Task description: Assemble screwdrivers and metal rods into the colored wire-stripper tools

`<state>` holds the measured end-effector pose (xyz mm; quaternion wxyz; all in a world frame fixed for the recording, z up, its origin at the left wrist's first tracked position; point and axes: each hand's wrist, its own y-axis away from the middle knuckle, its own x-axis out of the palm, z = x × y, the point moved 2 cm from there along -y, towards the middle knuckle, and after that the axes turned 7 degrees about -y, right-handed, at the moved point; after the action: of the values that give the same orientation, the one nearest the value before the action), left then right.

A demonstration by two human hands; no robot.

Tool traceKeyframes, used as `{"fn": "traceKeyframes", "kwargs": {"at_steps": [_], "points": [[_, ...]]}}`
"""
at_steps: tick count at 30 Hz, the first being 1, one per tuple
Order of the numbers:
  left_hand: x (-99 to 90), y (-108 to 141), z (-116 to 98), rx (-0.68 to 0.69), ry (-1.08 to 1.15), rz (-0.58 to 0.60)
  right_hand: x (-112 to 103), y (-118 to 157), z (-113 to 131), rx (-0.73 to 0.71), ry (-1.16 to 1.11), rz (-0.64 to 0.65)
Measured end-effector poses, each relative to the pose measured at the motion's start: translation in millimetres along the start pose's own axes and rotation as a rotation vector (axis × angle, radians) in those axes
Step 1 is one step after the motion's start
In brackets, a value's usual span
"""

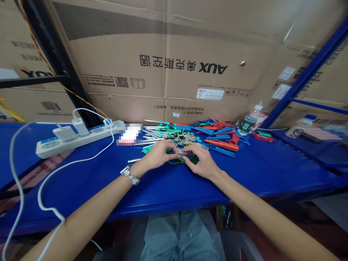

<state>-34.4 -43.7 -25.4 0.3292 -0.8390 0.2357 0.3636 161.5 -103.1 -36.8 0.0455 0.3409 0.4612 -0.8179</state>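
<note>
My left hand (160, 155) and my right hand (201, 161) meet over the blue table, both with fingers closed in a pinch. Between the fingertips is something small, partly clear or metallic, too hidden to name. Right below them lies a green plastic piece (179, 160) with a curved edge. Just beyond is a pile of long-nosed lighter parts, with thin metal tubes (152, 136) pointing left and a tangle of small clear and dark bits (187, 137). Orange-red and blue plastic handles (224, 144) lie heaped to the right of my right hand.
A white power strip (78, 137) with chargers and trailing cables (54, 170) lies at the left. A bottle with a green label (247, 126) stands behind the handles at right, near a red-and-green object (263, 136). Large cardboard boxes (168, 32) wall off the back.
</note>
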Motion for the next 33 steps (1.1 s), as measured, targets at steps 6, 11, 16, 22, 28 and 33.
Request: {"fn": "traceKeyframes", "kwargs": {"at_steps": [6,11,16,22,28,33], "points": [[0.1,7,-1,0.04,-0.152,-0.013,-4,1,-9,0.063,0.019,0.07],[6.6,11,-3,0.086,-0.316,0.079,-11,2,-16,0.067,0.035,0.14],[6.3,11,-1,0.103,-0.438,0.123,-13,0,-17,0.027,0.026,0.249],[-1.9,19,5,0.069,-0.472,0.121,-3,-6,-15,-0.032,0.063,0.318],[-3.7,21,5,0.079,-0.466,0.101,1,-2,-13,0.007,0.08,0.337],[-4.3,22,4,0.087,-0.447,0.089,0,-3,-9,0.024,0.111,0.356]]}}
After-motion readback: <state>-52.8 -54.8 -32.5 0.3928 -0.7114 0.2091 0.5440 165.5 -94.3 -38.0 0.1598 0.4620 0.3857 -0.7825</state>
